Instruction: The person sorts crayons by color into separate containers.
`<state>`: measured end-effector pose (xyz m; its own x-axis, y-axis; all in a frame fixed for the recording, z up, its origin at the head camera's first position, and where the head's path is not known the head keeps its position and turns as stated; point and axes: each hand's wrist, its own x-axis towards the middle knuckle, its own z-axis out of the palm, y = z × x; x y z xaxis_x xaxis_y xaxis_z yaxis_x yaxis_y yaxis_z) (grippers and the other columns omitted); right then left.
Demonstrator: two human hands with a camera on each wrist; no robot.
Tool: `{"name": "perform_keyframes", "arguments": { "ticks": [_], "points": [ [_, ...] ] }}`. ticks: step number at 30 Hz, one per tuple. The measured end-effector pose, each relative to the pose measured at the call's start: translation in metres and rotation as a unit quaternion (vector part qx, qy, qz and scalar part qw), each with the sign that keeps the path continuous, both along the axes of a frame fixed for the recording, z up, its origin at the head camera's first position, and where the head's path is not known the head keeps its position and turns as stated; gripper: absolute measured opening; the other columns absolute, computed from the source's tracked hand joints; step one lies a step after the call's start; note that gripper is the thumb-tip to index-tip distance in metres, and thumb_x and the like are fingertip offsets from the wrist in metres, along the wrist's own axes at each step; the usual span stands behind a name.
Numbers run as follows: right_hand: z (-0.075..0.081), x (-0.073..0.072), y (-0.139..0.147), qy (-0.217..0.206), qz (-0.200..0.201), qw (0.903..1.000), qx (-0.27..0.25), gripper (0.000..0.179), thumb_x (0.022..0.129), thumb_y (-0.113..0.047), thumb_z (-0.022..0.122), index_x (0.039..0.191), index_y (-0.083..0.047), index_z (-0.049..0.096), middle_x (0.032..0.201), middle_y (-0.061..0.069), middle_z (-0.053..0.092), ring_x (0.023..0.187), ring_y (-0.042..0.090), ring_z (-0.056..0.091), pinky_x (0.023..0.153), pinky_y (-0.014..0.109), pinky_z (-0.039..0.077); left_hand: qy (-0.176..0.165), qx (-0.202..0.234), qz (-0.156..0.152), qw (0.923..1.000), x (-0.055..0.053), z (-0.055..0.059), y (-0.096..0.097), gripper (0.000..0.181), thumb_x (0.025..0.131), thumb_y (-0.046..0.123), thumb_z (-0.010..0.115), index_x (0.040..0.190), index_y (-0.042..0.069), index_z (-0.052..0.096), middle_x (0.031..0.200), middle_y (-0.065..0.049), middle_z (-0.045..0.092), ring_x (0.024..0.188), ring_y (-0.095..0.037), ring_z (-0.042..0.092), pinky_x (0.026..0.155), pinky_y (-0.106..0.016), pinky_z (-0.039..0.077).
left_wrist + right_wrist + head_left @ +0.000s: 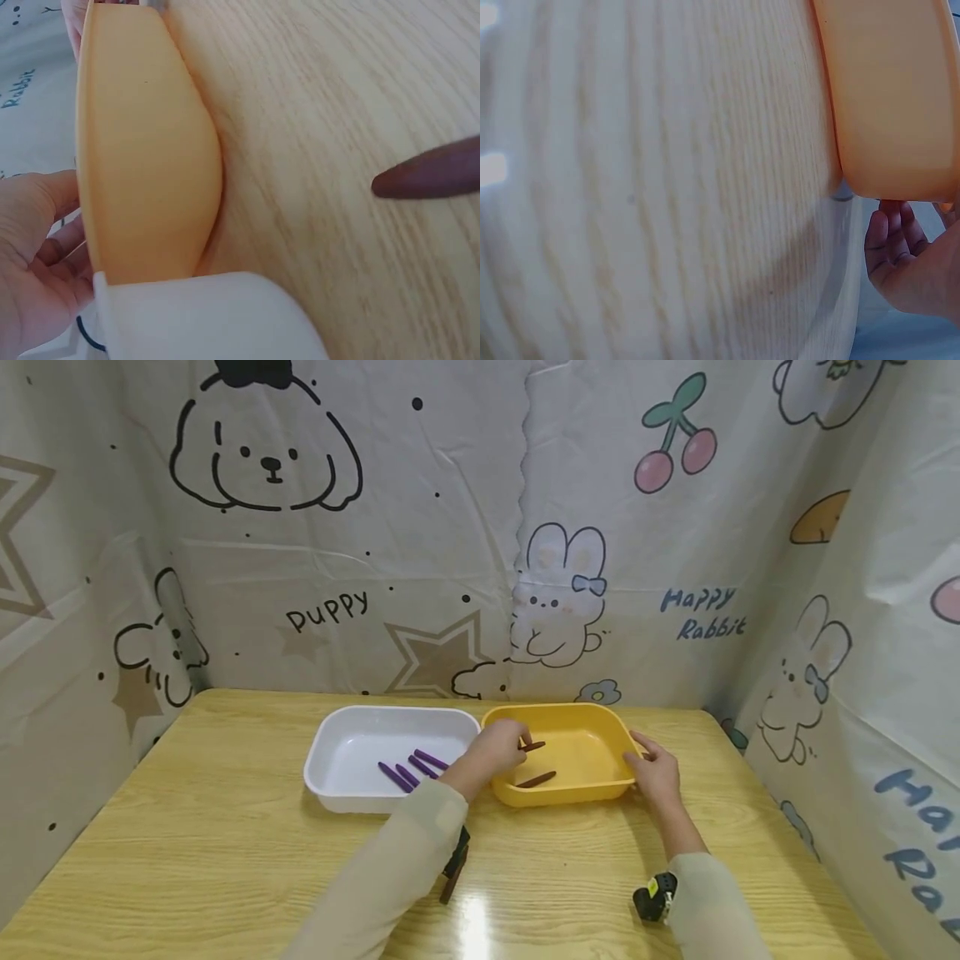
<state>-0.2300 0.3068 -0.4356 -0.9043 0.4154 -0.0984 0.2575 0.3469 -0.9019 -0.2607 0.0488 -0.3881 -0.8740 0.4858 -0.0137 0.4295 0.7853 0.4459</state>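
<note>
My left hand (497, 753) reaches over the near-left side of the yellow plastic tray (577, 752) and pinches a brown crayon-like stick (533, 747). Another brown stick (537, 779) lies inside that tray, near its front wall. At the tray's right end my right hand (656, 774) grips the rim, its thumb on the edge and its fingers outside; the right wrist view shows these fingers against the tray's outer end (900, 97). The left wrist view catches the left hand (37, 262) at the yellow rim, the held stick hidden there.
A white tray (352, 802) stands directly left of the yellow one, with several purple crayon-like sticks (393, 777) in it. A further brown stick (453, 877) shows under the left forearm, its tapered tip (427, 172) large in the left wrist view. Printed cloth (450, 527) hangs behind the wooden table (187, 860).
</note>
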Motion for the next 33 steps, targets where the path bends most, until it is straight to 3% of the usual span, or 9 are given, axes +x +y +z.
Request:
{"name": "perform_keyframes", "arguments": {
  "ticks": [8, 18, 23, 33],
  "points": [
    [0.002, 0.0, 0.0, 0.0, -0.003, 1.0, 0.005, 0.047, 0.092, -0.016, 0.055, 0.138, -0.016, 0.047, 0.108, 0.013, 0.054, 0.07, 0.009, 0.058, 0.055, 0.017, 0.053, -0.005, -0.043, 0.018, 0.9989, 0.0, -0.007, 0.008, 0.015, 0.089, 0.01, 0.06, 0.101, 0.009, 0.069, 0.098, -0.003, 0.066, 0.091, -0.016, 0.059, 0.083, -0.03, 0.052],
    [0.001, 0.001, 0.0, 0.002, 0.0, 1.0, -0.007, 0.048, 0.091, -0.015, 0.056, 0.138, -0.015, 0.047, 0.102, 0.01, 0.054, 0.068, 0.007, 0.06, 0.054, 0.018, 0.054, 0.009, -0.093, 0.011, 0.9956, 0.001, -0.013, 0.015, 0.012, 0.085, 0.006, 0.063, 0.095, 0.012, 0.068, 0.09, 0.0, 0.064, 0.08, -0.012, 0.055, 0.073, -0.025, 0.051],
    [0.001, 0.001, 0.001, 0.002, 0.0, 1.0, -0.004, 0.048, 0.092, -0.015, 0.056, 0.139, -0.015, 0.047, 0.104, 0.011, 0.055, 0.067, 0.007, 0.06, 0.055, 0.02, 0.054, 0.013, -0.105, 0.007, 0.9944, 0.003, -0.012, 0.015, 0.018, 0.087, 0.007, 0.061, 0.103, 0.012, 0.067, 0.1, -0.001, 0.066, 0.09, -0.014, 0.059, 0.081, -0.026, 0.052],
    [0.002, 0.002, 0.0, 0.006, 0.001, 1.0, -0.001, 0.048, 0.092, -0.015, 0.055, 0.139, -0.015, 0.047, 0.103, 0.011, 0.056, 0.068, 0.008, 0.06, 0.056, 0.02, 0.055, -0.015, -0.066, 0.013, 0.9976, 0.001, -0.014, 0.013, 0.023, 0.088, 0.014, 0.062, 0.111, 0.012, 0.065, 0.111, -0.002, 0.065, 0.097, -0.014, 0.058, 0.086, -0.028, 0.052]
  ]
}}
